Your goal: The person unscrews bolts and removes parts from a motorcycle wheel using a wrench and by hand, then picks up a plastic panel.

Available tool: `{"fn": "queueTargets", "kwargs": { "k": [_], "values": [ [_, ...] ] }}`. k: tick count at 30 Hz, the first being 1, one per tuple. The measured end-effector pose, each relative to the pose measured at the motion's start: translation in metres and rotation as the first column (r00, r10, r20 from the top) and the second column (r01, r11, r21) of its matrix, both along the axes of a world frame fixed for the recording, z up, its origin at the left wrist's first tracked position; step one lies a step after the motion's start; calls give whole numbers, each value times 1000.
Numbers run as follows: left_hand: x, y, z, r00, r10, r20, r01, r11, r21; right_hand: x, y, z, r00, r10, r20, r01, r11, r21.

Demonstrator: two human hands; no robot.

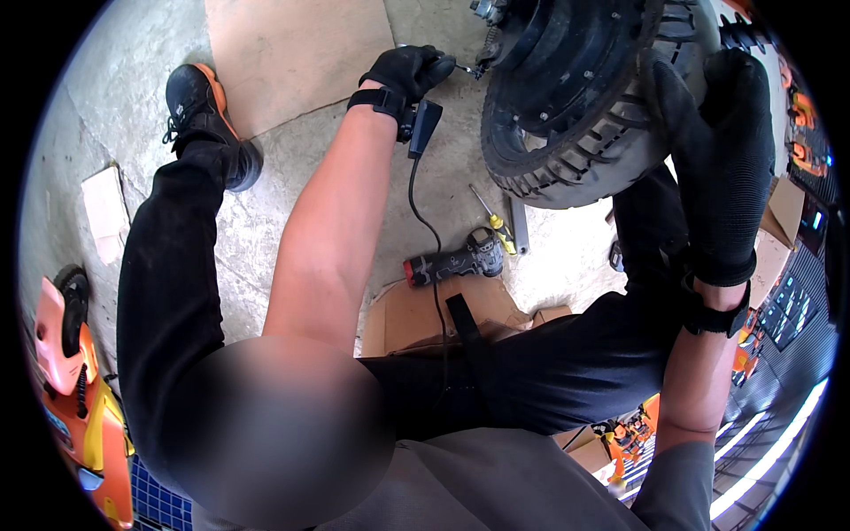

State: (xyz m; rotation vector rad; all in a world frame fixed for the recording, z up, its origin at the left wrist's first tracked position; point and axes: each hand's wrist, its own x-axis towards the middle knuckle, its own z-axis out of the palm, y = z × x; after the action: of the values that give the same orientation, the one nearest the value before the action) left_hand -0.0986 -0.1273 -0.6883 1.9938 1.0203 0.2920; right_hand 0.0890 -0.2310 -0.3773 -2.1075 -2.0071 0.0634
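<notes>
My left hand [407,71], in a black glove, is closed, its fingertips pinched at a thin, wire-like piece [469,69]. That piece has a dark end beside the wheel's inner side; its exact kind is too small to make out. A black wheel with a chunky-treaded tyre [575,146] stands tilted at the upper right. Against the tread lies my right hand [722,150], also gloved in black, with the thumb and fingers wrapped about the tyre's edge. A coiled spring and a bolt [487,11] show next to the wheel hub.
On the concrete floor lie a cordless power tool [456,257], a yellow-handled screwdriver [496,226] and a grey metal bar [519,226]. Flat cardboard [301,57] covers floor at the upper left. A black cable [421,203] runs from my left wrist. An orange machine [84,416] stands at far left.
</notes>
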Motion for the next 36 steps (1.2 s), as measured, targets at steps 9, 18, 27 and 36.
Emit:
{"fn": "queueTargets", "kwargs": {
  "k": [9,18,27,36],
  "values": [
    [1,-7,0,1000,21,-23,-22,1000,-19,-5,1,-4,999,-36,28,34,998,44],
    [3,-23,-25,972,99,215,-136,977,163,-4,2,-2,998,-34,-52,34,999,-2],
    [35,-21,15,360,858,367,-94,425,-900,-7,1,-3,997,-62,-51,62,998,8],
    [49,-58,81,527,647,552,-471,762,-444,-7,1,1,997,-77,2,77,997,-3]
  ]
}}
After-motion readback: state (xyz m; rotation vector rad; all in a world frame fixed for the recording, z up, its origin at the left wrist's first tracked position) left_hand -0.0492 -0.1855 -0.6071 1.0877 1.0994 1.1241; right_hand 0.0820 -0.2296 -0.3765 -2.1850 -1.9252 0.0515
